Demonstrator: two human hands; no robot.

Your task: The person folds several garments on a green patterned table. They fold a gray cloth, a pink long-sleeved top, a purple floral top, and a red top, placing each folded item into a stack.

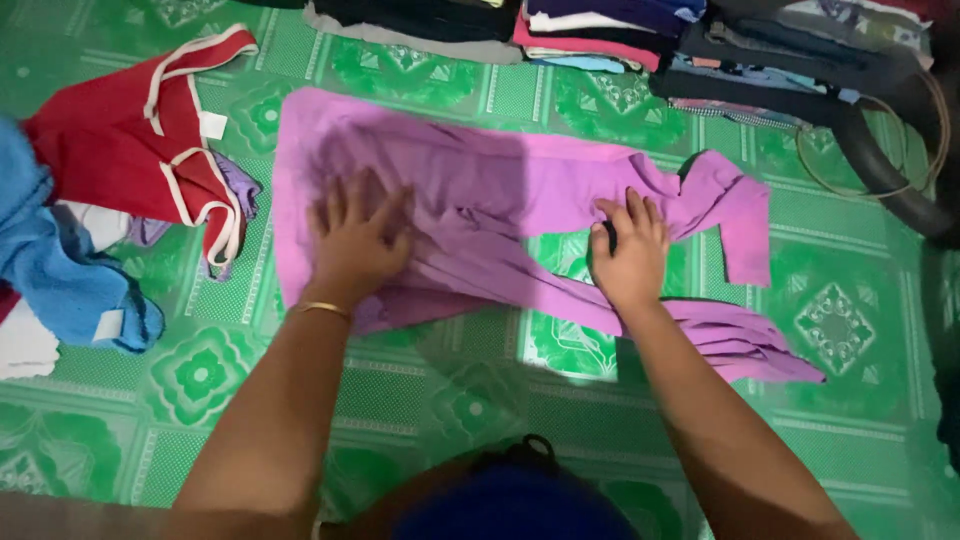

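Both hands, left hand (358, 240) flat and right hand (630, 250) pinching a fold, pin the purple garment (480, 190) smooth against the green floor mat (850, 320).

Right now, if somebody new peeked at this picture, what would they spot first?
Probably the big purple garment spread across the middle of the green patterned mat, with the left hand pressed flat on it and the right hand resting on its folds. Next, the red garment with white trim at the left, and the stack of folded clothes along the top edge.
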